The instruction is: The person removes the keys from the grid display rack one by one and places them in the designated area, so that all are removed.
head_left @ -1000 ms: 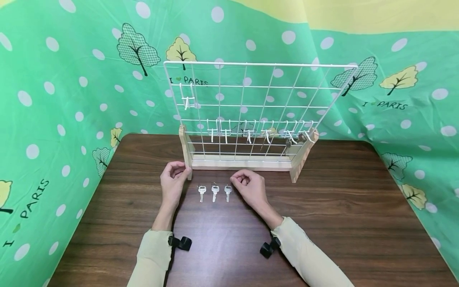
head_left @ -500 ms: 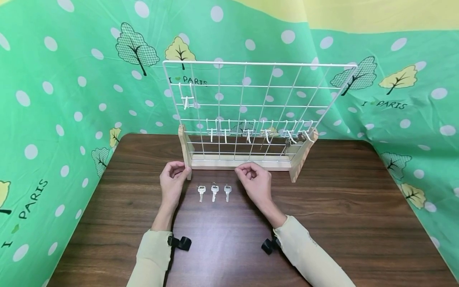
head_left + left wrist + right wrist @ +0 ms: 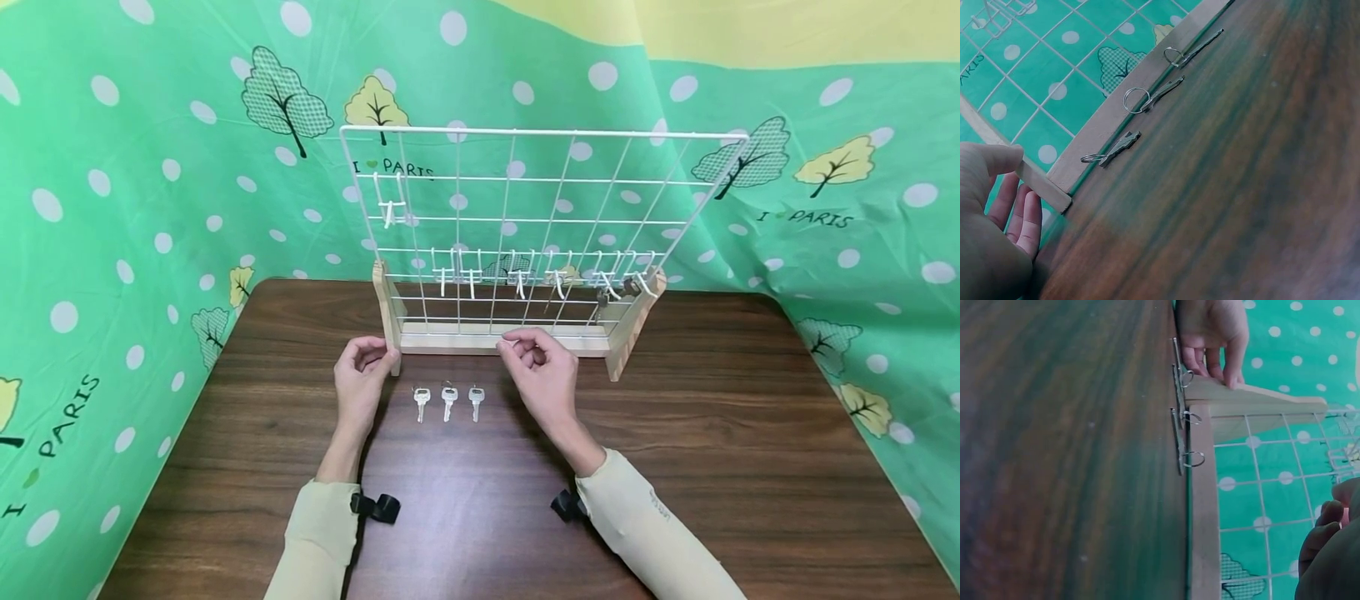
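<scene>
My left hand (image 3: 358,375) grips the left wooden leg (image 3: 1041,184) of a white wire grid rack (image 3: 543,133), thumb on one side of the leg. My right hand (image 3: 543,375) is just in front of the rack's wooden base bar (image 3: 442,344), fingers curled and thumb near the index finger. Whether something small sits between those fingertips cannot be told; the right wrist view shows only the curled fingers (image 3: 1315,540). Between the hands, a left key (image 3: 422,404), a middle key (image 3: 450,404) and a right key (image 3: 476,403) lie in a row, each with a ring.
Several white hooks hang along a lower wire, among them a middle hook (image 3: 521,285). Dark keys (image 3: 603,297) hang at the right end. One separate hook (image 3: 390,212) is higher at the left. A dotted green cloth (image 3: 150,167) stands behind the brown table (image 3: 750,467).
My right hand has moved away from the rightmost key on the table, up and to the right toward the rack's base. The left hand stays on the leg, and the three keys lie unmoved.
</scene>
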Available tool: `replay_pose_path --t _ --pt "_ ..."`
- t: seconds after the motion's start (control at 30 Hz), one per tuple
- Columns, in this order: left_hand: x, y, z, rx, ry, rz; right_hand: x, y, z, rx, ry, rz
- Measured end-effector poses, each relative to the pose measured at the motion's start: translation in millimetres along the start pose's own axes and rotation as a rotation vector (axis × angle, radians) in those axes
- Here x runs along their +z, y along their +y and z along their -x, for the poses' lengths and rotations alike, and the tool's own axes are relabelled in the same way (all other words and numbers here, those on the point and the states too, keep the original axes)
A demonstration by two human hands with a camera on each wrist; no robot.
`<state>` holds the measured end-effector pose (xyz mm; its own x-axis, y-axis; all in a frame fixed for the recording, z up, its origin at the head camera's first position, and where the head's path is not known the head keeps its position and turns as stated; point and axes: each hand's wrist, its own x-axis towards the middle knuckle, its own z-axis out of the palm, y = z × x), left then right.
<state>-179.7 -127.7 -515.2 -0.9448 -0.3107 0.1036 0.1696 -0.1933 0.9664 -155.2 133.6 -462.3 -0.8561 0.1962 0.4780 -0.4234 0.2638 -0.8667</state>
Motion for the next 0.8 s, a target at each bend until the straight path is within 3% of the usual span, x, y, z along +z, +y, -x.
replay_pose_path --t 0.47,0.8 --pt "-0.4 -0.8 -0.4 0.005 0.002 -0.001 -6 -21 -15.1 0.052 0.057 -0.109" --pt "0.2 -1.8 -0.5 0.007 0.000 0.010 -2 -26 -27.8 0.024 0.152 -0.023"
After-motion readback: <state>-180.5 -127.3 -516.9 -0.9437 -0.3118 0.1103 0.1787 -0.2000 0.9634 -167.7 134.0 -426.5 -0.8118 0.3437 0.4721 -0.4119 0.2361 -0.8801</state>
